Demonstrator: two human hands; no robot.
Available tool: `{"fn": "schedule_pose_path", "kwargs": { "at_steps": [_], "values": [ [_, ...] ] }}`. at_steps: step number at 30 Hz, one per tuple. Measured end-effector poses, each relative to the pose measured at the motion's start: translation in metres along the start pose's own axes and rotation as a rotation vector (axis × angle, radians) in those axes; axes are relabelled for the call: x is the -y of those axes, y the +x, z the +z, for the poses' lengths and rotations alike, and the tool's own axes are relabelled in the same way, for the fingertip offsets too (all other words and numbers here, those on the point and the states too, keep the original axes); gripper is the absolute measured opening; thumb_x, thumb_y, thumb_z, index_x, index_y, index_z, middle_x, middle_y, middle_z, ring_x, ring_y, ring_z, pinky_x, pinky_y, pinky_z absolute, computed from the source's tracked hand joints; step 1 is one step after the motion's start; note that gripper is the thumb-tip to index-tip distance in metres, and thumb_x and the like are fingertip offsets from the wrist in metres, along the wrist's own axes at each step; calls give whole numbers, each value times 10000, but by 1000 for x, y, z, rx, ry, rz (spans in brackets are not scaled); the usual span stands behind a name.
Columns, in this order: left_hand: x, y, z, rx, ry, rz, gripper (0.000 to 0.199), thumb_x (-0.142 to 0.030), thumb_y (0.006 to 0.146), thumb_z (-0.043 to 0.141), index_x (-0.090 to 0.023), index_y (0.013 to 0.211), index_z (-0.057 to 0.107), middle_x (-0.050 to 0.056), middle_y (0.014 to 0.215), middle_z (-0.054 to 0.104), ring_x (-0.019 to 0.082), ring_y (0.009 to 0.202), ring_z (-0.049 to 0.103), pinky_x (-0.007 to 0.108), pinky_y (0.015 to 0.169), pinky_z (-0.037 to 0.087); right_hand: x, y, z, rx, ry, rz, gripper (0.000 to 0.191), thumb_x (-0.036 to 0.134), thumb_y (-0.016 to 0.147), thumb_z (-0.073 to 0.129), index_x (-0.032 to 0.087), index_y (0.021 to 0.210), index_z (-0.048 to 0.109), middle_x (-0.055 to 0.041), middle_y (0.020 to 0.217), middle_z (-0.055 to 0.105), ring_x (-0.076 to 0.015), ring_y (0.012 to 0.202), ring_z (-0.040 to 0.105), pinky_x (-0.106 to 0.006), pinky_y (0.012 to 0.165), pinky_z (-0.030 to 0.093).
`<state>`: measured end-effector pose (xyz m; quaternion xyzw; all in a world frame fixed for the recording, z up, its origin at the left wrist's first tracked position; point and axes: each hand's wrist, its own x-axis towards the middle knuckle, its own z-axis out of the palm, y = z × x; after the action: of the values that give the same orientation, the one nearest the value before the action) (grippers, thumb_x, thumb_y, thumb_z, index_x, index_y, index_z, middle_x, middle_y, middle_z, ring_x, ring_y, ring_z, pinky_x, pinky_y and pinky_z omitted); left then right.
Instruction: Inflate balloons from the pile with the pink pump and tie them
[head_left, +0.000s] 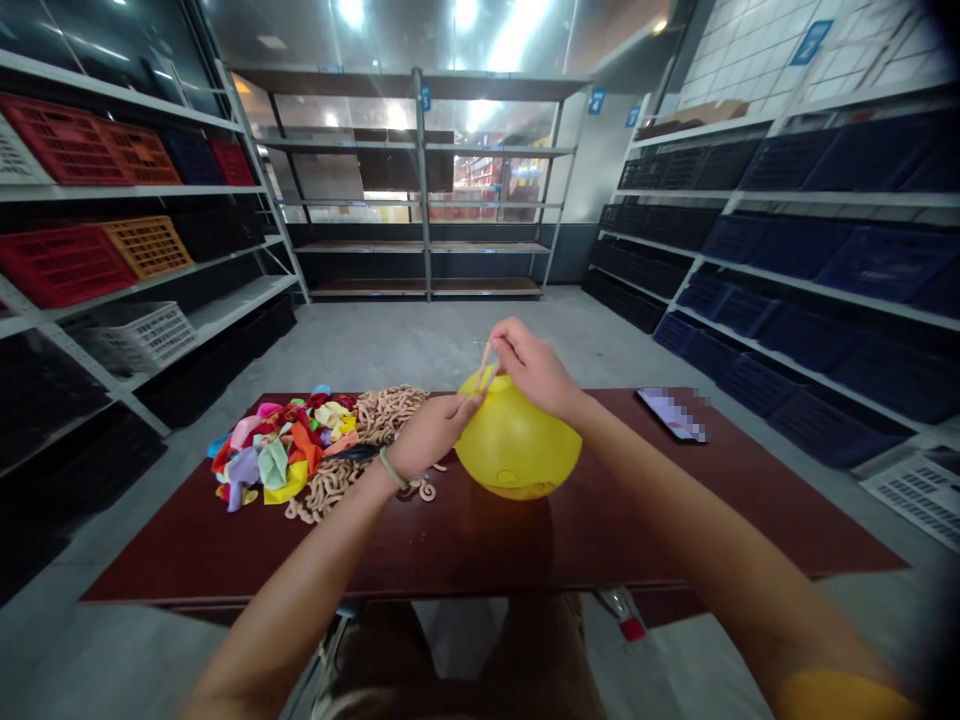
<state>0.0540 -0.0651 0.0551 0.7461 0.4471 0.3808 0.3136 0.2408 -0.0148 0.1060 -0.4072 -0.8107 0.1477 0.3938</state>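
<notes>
And there it is, a 4 on the blue sign on the pale far wall! The middle rack post's sign and the high right-hand sign blur past certain reading.

Light glaring up top, grey floor stretching out, metal shelving across the back, white tiled wall high right
</notes>
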Motion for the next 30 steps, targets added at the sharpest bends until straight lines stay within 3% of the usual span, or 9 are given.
{"fn": "schedule_pose_path", "kwargs": {
  "at_steps": [6,10,17,21,25,27,30],
  "values": [
    [13,-5,4,-300,-78,-26,499,-538,972,352,-177,669,515,5,655,548,138,619,471,250,585,354,3,-7,15,-103,103,79,192,429,987,378,260,986,468,3,862,615,-167,716,654,-312,698,439],
    [16,-8,1,-372,-129,-62,422,-509,956,434,-185,705,534,-30,557,482,124,551,465,240,575,359,10,-13,21,-157,70,39,191,414,993,372,252,1011,471,-6,891,631,-165,736,663,-308,711,448],
    [18,-16,-8,-337,-358,-139,367,-501,891,548,-150,856,647,-10,613,593,105,524,520,221,545,399,19,-24,31,-223,-148,-224,212,364,1017,327,241,1039,499,-58,975,661,-180,858,640,-322,770,457],
    [11,-22,-16,-341,-440,-153,367,-442,887,571,-129,1040,688,-17,609,594,88,494,480,212,505,370,25,-21,33,-218,-209,-284,225,344,1028,309,237,1044,507,-65,975,668,-185,889,638,-322,787,460],
    [0,-32,-33,-132,-521,-226,386,-334,858,589,-139,1179,680,-34,549,564,73,444,408,198,446,283,28,-15,30,-198,-227,-294,233,337,1033,302,233,1043,510,-67,977,664,-179,867,630,-311,774,457],
    [-5,-37,-41,-31,-549,-249,372,-298,847,597,-148,1176,682,-44,517,531,68,440,398,193,448,268,28,-13,30,-176,-246,-291,243,338,1034,296,233,1043,515,-71,978,663,-186,881,629,-317,777,453],
    [-10,-44,-50,33,-583,-250,307,-310,856,615,-171,1122,682,-50,525,494,65,459,408,188,456,257,29,-11,29,-156,-264,-296,258,336,1034,294,230,1039,528,-74,977,664,-198,905,624,-328,788,444]
  ]
}}
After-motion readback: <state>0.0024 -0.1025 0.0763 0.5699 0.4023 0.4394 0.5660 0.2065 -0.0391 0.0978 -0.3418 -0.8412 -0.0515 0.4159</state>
